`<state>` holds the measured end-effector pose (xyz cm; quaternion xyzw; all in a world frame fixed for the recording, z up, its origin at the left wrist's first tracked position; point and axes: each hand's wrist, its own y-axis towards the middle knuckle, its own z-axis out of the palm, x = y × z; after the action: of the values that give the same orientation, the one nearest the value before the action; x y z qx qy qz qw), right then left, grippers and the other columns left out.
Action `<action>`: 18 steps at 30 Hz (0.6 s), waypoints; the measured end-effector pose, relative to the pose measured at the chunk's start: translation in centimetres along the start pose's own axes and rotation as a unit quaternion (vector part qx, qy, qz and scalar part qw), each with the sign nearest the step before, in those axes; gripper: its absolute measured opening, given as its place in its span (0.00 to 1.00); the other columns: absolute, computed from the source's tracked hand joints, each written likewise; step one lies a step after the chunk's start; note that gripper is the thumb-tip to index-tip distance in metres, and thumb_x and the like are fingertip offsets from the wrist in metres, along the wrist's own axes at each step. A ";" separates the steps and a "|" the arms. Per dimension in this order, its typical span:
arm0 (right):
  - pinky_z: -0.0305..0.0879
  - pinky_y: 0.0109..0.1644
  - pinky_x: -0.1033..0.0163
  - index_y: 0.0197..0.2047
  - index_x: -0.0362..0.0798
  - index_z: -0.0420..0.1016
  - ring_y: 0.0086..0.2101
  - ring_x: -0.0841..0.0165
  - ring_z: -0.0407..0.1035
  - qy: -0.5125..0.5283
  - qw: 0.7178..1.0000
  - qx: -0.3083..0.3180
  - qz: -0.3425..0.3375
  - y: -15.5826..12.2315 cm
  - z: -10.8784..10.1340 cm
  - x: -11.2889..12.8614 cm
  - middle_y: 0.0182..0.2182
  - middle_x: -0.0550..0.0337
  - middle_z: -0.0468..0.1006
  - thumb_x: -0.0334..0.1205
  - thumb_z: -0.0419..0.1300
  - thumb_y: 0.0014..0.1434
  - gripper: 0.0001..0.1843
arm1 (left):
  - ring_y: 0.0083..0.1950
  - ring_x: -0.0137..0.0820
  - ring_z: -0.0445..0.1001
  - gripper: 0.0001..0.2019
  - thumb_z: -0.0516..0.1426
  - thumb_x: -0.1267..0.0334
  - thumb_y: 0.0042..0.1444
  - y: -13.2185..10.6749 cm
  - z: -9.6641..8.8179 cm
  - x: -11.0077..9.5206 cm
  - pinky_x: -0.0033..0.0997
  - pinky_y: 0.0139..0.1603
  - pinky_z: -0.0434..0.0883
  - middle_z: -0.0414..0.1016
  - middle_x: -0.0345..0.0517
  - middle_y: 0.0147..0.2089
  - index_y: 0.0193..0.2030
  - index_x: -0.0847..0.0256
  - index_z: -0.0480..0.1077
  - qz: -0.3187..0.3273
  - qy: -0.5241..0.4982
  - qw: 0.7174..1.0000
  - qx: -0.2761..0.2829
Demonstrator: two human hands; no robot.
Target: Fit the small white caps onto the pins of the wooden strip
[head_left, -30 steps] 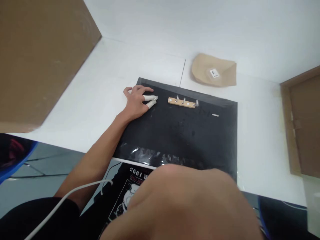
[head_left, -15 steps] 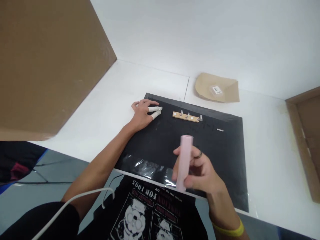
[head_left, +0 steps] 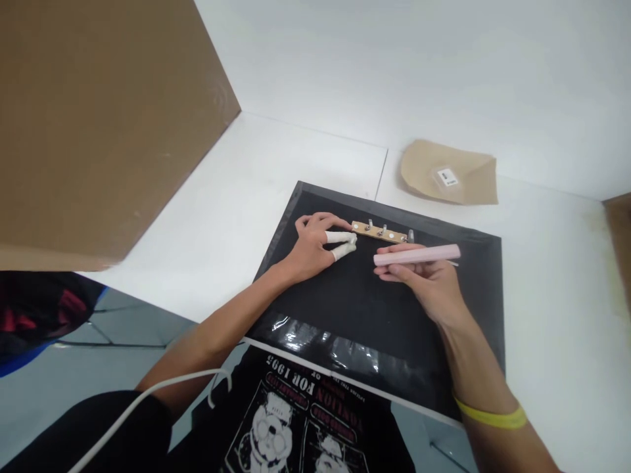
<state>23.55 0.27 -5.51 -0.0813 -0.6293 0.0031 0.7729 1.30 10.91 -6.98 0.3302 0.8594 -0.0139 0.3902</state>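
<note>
My left hand (head_left: 315,244) is over the left part of a black mat (head_left: 315,295), with white covers on its thumb and forefinger. Those two covered tips are pinched together; whatever sits between them is too small to make out. Just beyond them lies a tan strip (head_left: 362,228) carrying white dots, small metal parts and upright clear pegs. In my right hand (head_left: 426,279) is a smooth pale pink stick (head_left: 417,255), pen-like but thick, held nearly level above the mat, close to the strip's right end. A thin pale piece (head_left: 454,263) shows partly behind that hand.
A brown paper tray (head_left: 478,177) with a small clear labelled packet (head_left: 447,177) in it sits behind the mat. A large cardboard panel (head_left: 113,131) stands at the left, and more cardboard (head_left: 618,223) at the right edge. A white cable (head_left: 148,401) crosses near my left arm.
My left hand has moved right, up to the tan strip's left end. My right hand has risen toward the strip, turning the pink stick from upright to nearly level.
</note>
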 end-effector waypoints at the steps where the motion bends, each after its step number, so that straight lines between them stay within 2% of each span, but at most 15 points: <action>1: 0.87 0.42 0.61 0.48 0.49 0.84 0.36 0.64 0.85 0.009 1.000 -0.007 -0.003 0.0 -0.4 -0.4 0.45 0.54 0.88 0.40 0.76 0.58 0.15 | 0.65 0.43 0.73 0.05 0.65 0.58 0.65 -0.1 0.4 -0.2 0.56 0.68 0.53 0.83 0.42 0.58 0.45 0.49 0.83 0.000 0.001 1.000 -0.004; 5: 0.87 0.39 0.60 0.51 0.52 0.79 0.34 0.65 0.85 0.024 0.999 -0.035 -0.016 -0.3 -0.2 -1.7 0.44 0.57 0.88 0.41 0.76 0.59 0.19 | 0.63 0.43 0.73 0.06 0.64 0.57 0.67 -0.6 1.8 -0.9 0.56 0.65 0.56 0.84 0.43 0.57 0.45 0.47 0.84 0.006 0.010 1.000 -0.021; 8: 0.87 0.38 0.60 0.53 0.53 0.76 0.35 0.65 0.85 0.007 0.999 -0.038 -0.037 -0.4 0.6 -1.8 0.44 0.58 0.88 0.41 0.76 0.58 0.22 | 0.56 0.40 0.75 0.06 0.63 0.58 0.67 -0.9 2.3 -1.2 0.51 0.59 0.60 0.84 0.44 0.53 0.45 0.49 0.83 0.008 0.023 0.999 -0.023; 12: 0.87 0.38 0.61 0.47 0.51 0.77 0.33 0.66 0.84 -0.030 0.994 -0.081 -0.067 -0.4 1.0 -1.7 0.43 0.58 0.88 0.42 0.75 0.59 0.16 | 0.45 0.35 0.74 0.06 0.63 0.57 0.67 -0.8 2.5 -1.1 0.46 0.52 0.64 0.82 0.45 0.46 0.43 0.53 0.82 0.021 0.013 1.000 -0.011; 18: 0.85 0.44 0.64 0.51 0.50 0.78 0.35 0.67 0.84 -0.121 0.974 -0.132 -0.140 -1.4 1.6 -3.2 0.46 0.54 0.87 0.38 0.72 0.64 0.14 | 0.43 0.32 0.73 0.07 0.62 0.58 0.67 -0.7 2.4 -0.7 0.40 0.49 0.67 0.80 0.46 0.46 0.43 0.55 0.82 0.041 -0.039 0.998 -0.006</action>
<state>21.15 -1.23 -8.11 -0.0924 -0.7181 -0.1781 0.6664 2.79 9.32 -8.34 0.3626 0.8290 -0.0059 0.4257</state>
